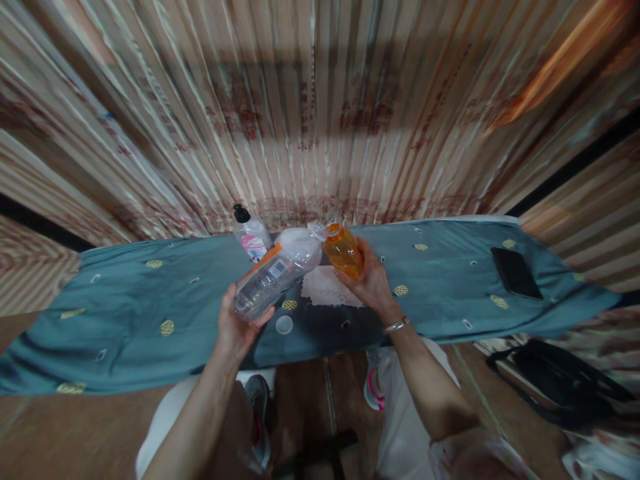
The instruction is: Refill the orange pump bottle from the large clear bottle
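Observation:
My left hand (235,327) grips the base of a large clear plastic bottle (274,277) with an orange label, tipped so its mouth points up and to the right. My right hand (373,283) holds a small orange bottle (343,250) upright, its open top meeting the big bottle's mouth. A white cap (284,325) lies on the blue-grey cloth (440,280) just below the clear bottle. A white patch (327,287) on the cloth sits under both bottles.
A pump bottle (249,235) with a black top and pink label stands at the table's far edge by the striped curtain (320,113). A black phone (515,272) lies at the right. A black bag (560,383) rests on the floor.

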`<action>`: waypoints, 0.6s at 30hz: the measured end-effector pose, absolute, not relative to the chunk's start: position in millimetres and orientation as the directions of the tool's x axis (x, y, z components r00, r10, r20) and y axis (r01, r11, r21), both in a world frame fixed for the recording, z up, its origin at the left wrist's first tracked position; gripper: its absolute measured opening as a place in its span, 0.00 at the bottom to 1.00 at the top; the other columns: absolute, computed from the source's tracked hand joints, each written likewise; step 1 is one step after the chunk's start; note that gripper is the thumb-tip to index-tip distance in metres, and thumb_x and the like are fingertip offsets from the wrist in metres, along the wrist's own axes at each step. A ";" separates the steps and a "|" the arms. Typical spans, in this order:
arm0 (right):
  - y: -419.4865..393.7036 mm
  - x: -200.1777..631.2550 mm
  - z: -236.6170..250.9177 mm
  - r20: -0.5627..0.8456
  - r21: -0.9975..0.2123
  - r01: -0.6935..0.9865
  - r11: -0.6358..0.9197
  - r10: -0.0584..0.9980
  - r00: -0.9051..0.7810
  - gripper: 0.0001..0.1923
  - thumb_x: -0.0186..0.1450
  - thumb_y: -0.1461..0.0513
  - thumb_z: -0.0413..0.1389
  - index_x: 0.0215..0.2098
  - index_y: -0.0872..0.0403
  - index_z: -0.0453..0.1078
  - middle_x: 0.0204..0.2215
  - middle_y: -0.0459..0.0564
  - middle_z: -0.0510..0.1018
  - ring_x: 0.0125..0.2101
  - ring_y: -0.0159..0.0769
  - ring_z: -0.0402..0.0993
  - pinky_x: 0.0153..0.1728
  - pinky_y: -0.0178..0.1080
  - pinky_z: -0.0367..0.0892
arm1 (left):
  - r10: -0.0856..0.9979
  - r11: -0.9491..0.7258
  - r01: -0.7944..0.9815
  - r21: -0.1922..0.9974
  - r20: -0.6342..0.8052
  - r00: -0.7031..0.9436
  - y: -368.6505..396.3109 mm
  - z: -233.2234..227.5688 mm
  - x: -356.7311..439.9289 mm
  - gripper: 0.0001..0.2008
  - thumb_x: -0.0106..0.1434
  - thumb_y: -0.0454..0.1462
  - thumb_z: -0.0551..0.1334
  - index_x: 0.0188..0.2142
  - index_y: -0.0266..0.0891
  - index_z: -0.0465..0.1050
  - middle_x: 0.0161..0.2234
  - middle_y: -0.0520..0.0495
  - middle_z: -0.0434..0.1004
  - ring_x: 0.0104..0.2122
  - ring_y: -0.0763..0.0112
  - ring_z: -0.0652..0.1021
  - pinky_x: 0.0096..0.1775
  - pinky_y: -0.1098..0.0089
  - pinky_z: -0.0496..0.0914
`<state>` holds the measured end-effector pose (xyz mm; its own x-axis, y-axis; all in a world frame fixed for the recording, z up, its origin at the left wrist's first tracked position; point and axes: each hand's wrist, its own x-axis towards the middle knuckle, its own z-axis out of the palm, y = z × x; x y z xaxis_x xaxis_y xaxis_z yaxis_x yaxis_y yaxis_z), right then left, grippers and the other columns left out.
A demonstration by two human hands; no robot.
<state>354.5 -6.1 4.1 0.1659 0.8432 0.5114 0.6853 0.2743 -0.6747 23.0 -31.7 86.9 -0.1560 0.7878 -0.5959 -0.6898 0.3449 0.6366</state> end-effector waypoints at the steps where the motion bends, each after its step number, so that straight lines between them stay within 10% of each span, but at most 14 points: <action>1: -5.5 355.1 5.7 0.517 -0.661 0.696 0.279 0.842 0.154 0.53 0.71 0.43 0.80 0.84 0.54 0.71 0.72 0.72 0.90 0.69 0.69 0.91 0.73 0.71 0.89 | 0.793 0.344 -0.687 0.640 -0.590 -0.152 -31.6 85.6 23.4 0.23 0.84 0.45 0.70 0.73 0.43 0.83 0.43 0.43 0.94 0.31 0.57 0.91 0.30 0.63 0.89; 18: -4.0 344.0 5.1 0.525 -0.646 0.709 0.282 0.839 0.145 0.44 0.76 0.49 0.74 0.83 0.59 0.71 0.71 0.76 0.91 0.70 0.68 0.93 0.74 0.71 0.90 | 0.877 0.239 -0.649 0.722 -0.448 -0.175 -34.2 80.1 13.1 0.27 0.64 0.38 0.80 0.63 0.45 0.87 0.48 0.43 0.93 0.34 0.57 0.90 0.28 0.67 0.86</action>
<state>344.0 -4.0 5.1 0.1452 0.8386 0.5251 0.7095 0.2817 -0.6460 13.1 -34.2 80.1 -0.1747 0.8769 -0.4478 -0.6491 0.2394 0.7221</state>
